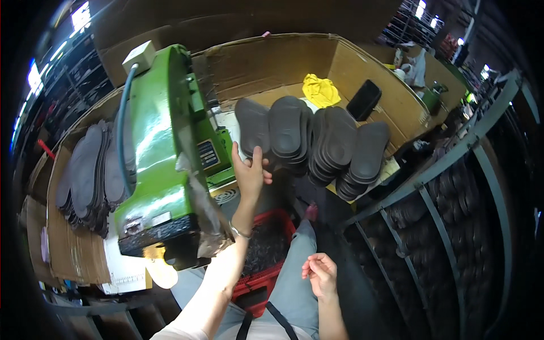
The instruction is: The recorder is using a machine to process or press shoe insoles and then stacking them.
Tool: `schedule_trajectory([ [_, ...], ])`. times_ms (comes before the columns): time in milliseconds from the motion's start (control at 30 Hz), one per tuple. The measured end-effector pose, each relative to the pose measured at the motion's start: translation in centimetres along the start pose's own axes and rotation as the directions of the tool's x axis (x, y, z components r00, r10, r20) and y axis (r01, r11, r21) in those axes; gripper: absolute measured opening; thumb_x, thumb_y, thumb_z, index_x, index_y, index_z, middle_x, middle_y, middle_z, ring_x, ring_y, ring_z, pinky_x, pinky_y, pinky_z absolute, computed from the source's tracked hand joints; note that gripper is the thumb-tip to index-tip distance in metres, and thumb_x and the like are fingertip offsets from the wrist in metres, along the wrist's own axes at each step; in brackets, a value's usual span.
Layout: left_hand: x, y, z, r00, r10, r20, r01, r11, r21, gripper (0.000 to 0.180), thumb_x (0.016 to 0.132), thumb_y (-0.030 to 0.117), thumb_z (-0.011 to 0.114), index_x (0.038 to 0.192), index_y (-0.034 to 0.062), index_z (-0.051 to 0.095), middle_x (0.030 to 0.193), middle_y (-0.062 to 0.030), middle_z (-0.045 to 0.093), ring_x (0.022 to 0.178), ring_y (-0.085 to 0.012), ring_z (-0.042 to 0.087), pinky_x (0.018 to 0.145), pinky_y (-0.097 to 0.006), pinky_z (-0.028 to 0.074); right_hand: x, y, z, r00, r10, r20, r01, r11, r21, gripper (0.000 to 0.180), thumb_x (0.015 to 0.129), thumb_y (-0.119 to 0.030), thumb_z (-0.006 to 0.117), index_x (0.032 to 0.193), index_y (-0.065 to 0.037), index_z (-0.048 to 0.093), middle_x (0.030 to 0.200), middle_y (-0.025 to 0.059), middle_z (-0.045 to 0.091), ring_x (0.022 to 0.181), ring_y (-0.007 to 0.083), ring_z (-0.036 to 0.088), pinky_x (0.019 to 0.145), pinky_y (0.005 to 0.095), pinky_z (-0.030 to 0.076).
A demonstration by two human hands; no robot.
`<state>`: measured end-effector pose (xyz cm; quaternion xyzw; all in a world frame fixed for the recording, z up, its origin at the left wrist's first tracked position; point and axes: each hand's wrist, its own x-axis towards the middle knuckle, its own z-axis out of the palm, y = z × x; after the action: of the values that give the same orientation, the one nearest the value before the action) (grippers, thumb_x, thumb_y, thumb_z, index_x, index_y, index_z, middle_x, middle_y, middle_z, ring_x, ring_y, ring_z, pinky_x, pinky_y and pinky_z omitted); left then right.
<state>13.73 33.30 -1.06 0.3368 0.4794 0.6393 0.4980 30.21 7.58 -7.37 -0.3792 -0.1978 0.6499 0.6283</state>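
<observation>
Dark soles (286, 127): four rough stacks just past my left hand, overlapping like shingles, toward the near side of the box, I guess so they're easy to reach. Lower layers mostly covered, so no count from me.
Left hand (251, 170): fingers apart, nothing visible in it, up by the leftmost stack. Can't tell if a fingertip touches the sole or just passes in front.
Right hand (321, 276): loosely curled above my thigh, looks empty, though the folded fingers hide the palm.
Green machine (154, 113): big arm just left of my left hand; its head blocks whatever is underneath.
Red crate (290, 225): down between my legs, dark scraps inside, probably sat there to catch bits. My forearm covers part.
Cardboard box (266, 65): walls round the soles, likely to keep them corralled; crumpled yellow cloth (321, 90) and black phone-like slab (364, 100) in there too.
Metal rack (439, 161): off right, too dark to make out its load properly.
</observation>
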Motion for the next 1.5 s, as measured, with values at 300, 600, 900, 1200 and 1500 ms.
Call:
schedule_trajectory([
  [300, -6.6, 0.7, -15.2, 0.980, 0.006, -0.198, 0.033, 0.981, 0.193, 0.038, 0.095, 0.032, 0.059, 0.124, 0.0079, 0.052, 0.081, -0.0059, 0.064, 0.056, -0.0122, 0.058, 0.051, -0.027, 0.051, 1.1, 0.1, 0.4, 0.999, -0.038, -0.025, 0.033, 0.987, -0.156, 0.009, 0.092, -0.007, 0.057, 0.100, -0.003, 0.057, 0.075, 0.0086, 0.060, 0.059, 0.0150, 0.055, 0.053, 0.0292, 0.048],
  [600, -5.4, 12.7, -35.0, 0.516, 0.333, -0.789, -0.606, 0.793, -0.062, 0.020, 0.091, 0.015, 0.065, 0.098, 0.0094, 0.047, 0.084, -0.0011, 0.051, 0.067, -0.0108, 0.055, 0.060, -0.027, 0.053, 0.2, 2.1, 4.0, 0.985, 0.112, -0.134, -0.162, 0.874, -0.458, 0.011, 0.091, -0.006, 0.055, 0.100, -0.003, 0.059, 0.074, 0.0054, 0.057, 0.062, 0.0157, 0.053, 0.055, 0.0289, 0.045],
  [900, -0.4, 17.9, -37.8, 0.468, 0.819, -0.331, 0.221, 0.255, 0.941, 0.074, 0.070, 0.026, 0.081, 0.133, 0.0083, 0.048, 0.125, -0.0159, 0.050, 0.118, -0.0330, 0.046, 0.101, -0.042, 0.036, -0.9, 5.2, 6.3, 0.997, 0.062, -0.046, -0.077, 0.830, -0.552, 0.011, 0.094, -0.009, 0.052, 0.099, -0.002, 0.058, 0.076, 0.0086, 0.059, 0.062, 0.0174, 0.056, 0.054, 0.0300, 0.047],
  [1200, -14.4, 22.0, -37.1, 0.178, 0.926, -0.333, -0.473, 0.377, 0.796, 0.069, 0.067, 0.014, 0.078, 0.128, 0.0003, 0.050, 0.120, -0.0105, 0.055, 0.108, -0.0210, 0.055, 0.096, -0.034, 0.045, -1.0, 5.5, 3.8, 0.965, 0.258, 0.038, -0.234, 0.922, -0.309, 0.010, 0.094, -0.007, 0.054, 0.102, -0.002, 0.057, 0.077, 0.0110, 0.063, 0.061, 0.0173, 0.060, 0.055, 0.0317, 0.052],
  [1500, -24.4, 8.5, -26.4, 0.961, 0.274, 0.027, -0.274, 0.961, 0.025, 0.105, 0.057, 0.035, 0.087, 0.140, -0.0021, 0.033, 0.119, -0.0173, 0.058, 0.106, -0.0233, 0.059, 0.094, -0.036, 0.047, -2.7, 8.7, 4.1, 0.720, 0.554, 0.417, -0.567, 0.817, -0.108, 0.069, 0.086, -0.024, 0.072, 0.141, -0.001, 0.036, 0.131, 0.0201, 0.052, 0.121, 0.0319, 0.053, 0.102, 0.0483, 0.043],
])
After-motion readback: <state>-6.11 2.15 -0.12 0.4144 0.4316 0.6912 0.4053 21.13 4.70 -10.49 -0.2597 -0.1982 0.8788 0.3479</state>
